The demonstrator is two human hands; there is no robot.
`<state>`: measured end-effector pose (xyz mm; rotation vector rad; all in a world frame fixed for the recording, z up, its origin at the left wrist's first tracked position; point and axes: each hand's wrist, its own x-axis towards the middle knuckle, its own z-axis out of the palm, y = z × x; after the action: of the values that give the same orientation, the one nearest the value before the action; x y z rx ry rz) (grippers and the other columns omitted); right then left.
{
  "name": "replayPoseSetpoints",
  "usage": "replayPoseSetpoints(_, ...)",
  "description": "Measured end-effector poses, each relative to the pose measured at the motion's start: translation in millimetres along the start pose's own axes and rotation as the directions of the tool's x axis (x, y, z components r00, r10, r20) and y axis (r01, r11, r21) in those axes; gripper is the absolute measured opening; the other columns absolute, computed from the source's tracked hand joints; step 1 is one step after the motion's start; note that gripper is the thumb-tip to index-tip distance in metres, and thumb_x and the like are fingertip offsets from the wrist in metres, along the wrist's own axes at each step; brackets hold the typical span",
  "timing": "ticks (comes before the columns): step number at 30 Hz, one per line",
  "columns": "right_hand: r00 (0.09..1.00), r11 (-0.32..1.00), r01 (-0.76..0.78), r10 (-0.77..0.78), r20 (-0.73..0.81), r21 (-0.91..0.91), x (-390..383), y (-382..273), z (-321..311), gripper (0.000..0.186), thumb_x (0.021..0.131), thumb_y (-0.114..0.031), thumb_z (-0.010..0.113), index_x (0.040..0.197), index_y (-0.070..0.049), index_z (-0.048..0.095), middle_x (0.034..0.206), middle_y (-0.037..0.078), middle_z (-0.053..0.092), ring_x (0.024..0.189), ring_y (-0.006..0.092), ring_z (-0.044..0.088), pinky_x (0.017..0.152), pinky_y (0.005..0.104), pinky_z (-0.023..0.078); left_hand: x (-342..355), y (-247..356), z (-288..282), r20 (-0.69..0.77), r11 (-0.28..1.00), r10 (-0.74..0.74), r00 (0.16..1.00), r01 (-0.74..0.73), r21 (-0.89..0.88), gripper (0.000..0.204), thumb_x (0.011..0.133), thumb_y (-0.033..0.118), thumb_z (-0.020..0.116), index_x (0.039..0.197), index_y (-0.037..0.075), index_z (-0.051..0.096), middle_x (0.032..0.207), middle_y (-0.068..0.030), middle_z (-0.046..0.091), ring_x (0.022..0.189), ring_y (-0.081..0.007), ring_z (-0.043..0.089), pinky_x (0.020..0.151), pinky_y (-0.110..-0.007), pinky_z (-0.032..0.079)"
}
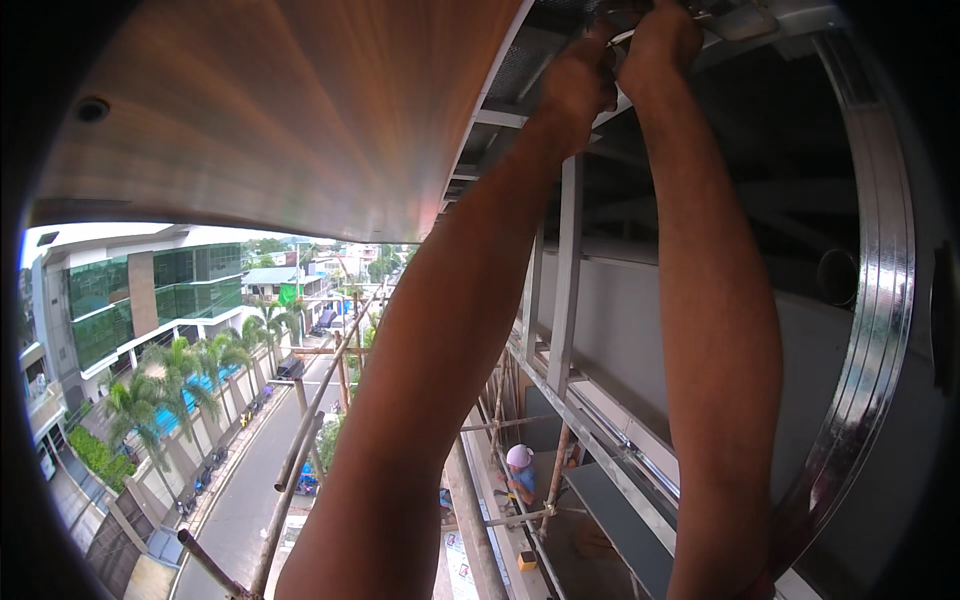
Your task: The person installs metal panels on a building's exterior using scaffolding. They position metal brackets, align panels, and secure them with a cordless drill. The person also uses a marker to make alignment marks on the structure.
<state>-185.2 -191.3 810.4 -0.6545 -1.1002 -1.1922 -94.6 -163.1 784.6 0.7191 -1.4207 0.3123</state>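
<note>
Both my arms reach up overhead to a metal ceiling frame (500,118) beside the edge of a wood-grain ceiling panel (290,110). My left hand (580,82) is closed, its fingers curled near a thin pale curved piece just above it. What it grips is hidden in shadow. Close beside it, my right hand (660,45) is also closed, partly cut off by the top edge of the view. Whatever lies in its fingers cannot be made out. Perforated dark mesh (535,45) shows behind the hands.
A shiny metal channel (880,300) curves down the right. Upright metal studs (568,270) stand between my forearms. Scaffold poles (330,400) run down at left, high above a street (240,500). Below, a person in a pale head covering (520,470) is on the scaffold.
</note>
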Motion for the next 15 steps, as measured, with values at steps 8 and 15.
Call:
replayPoseSetpoints(8,1.000,1.000,0.026,-0.026,-0.008,0.013,12,8,-6,0.013,0.098,-0.022,0.050,0.088,-0.015,0.054,0.068,0.005,0.059,0.055,0.0182,0.054,0.050,0.0330,0.043,-8,10,8,-0.086,0.997,-0.012,0.996,0.018,0.071,0.028,0.098,0.029,0.044,0.104,0.006,0.058,0.063,-0.0018,0.045,0.049,-0.0138,0.043,0.044,-0.030,0.037)
replayPoseSetpoints(15,0.998,0.997,-0.026,0.030,0.054,-0.068,3,-3,-12,0.014,0.099,-0.026,0.049,0.090,-0.015,0.055,0.068,0.005,0.059,0.054,0.0192,0.054,0.051,0.0344,0.044,-7,4,3,0.005,0.994,-0.044,0.999,0.045,-0.100,0.036,0.098,0.040,0.047,0.092,0.006,0.058,0.059,0.0006,0.039,0.052,-0.0119,0.040,0.047,-0.031,0.034)
